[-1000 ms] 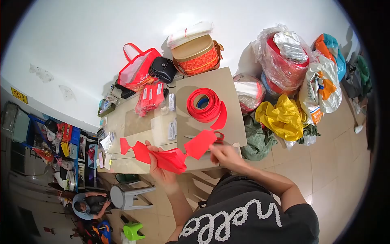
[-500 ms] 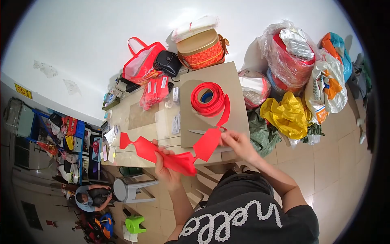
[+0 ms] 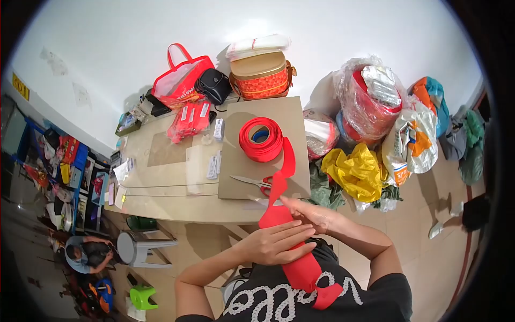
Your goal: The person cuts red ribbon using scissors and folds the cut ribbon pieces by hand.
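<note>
A long red ribbon strip [image 3: 275, 214] with narrow necks and wide panels runs down from the table edge to my shirt. My left hand [image 3: 276, 244] lies across it, fingers fairly straight and closed over the material. Beside it, my right hand [image 3: 309, 216] holds the ribbon's right side, its thumb near the edge and its other fingers partly hidden. The lower end hangs over my shirt, below the left hand. Above, the strip leads to a red ribbon roll [image 3: 261, 140] lying on a board [image 3: 236, 115]. Red-handled scissors [image 3: 252, 182] lie partly opened beside the strip.
Behind the board stands an orange and gold case [image 3: 261, 78]. A red bag [image 3: 182, 78], a black pouch [image 3: 214, 86] and red packets [image 3: 190, 121] sit left of it. Wrapped bundles and a yellow bag [image 3: 351, 169] are on the right. A person [image 3: 88, 252] sits at lower left.
The ribbon strip has swung from lying crosswise to running down toward my body. Both hands have come together around it, nearer to my shirt. The camera view has shifted.
</note>
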### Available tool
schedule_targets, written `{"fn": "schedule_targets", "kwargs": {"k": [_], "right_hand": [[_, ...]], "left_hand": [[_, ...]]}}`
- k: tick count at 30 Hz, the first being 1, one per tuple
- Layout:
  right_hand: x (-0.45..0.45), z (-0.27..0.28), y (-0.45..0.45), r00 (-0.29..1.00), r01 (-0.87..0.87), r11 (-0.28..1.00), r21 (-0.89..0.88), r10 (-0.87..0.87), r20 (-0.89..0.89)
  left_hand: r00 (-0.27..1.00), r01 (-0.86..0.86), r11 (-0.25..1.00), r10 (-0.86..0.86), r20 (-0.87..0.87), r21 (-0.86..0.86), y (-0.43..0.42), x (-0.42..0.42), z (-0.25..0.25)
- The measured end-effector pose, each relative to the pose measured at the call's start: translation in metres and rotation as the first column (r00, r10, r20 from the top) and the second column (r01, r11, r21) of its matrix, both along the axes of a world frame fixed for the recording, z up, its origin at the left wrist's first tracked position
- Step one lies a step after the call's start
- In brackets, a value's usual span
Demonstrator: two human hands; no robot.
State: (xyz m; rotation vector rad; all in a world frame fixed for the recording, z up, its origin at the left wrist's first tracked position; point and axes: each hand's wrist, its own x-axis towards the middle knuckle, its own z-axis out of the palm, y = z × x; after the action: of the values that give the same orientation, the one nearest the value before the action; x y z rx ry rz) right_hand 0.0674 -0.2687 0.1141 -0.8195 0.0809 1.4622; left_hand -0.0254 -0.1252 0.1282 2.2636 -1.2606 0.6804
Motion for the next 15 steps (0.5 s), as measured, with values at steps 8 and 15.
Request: {"fn": "schedule_targets", "kwargs": {"k": [8, 15], "right_hand": [[0.005, 0.02, -0.004, 0.974, -0.16, 0.986, -0.053, 0.166, 0.156], [-0.011, -0.017, -0.028, 0.995, -0.065, 0.997, -0.029, 0.067, 0.08]], "left_hand": [[0.991, 0.117, 0.982, -0.126, 0.051, 0.148, -0.003, 0.005, 0.012], [0.992, 0.12, 0.991, -0.117, -0.042, 0.065, -0.017, -0.002, -0.007]]}}
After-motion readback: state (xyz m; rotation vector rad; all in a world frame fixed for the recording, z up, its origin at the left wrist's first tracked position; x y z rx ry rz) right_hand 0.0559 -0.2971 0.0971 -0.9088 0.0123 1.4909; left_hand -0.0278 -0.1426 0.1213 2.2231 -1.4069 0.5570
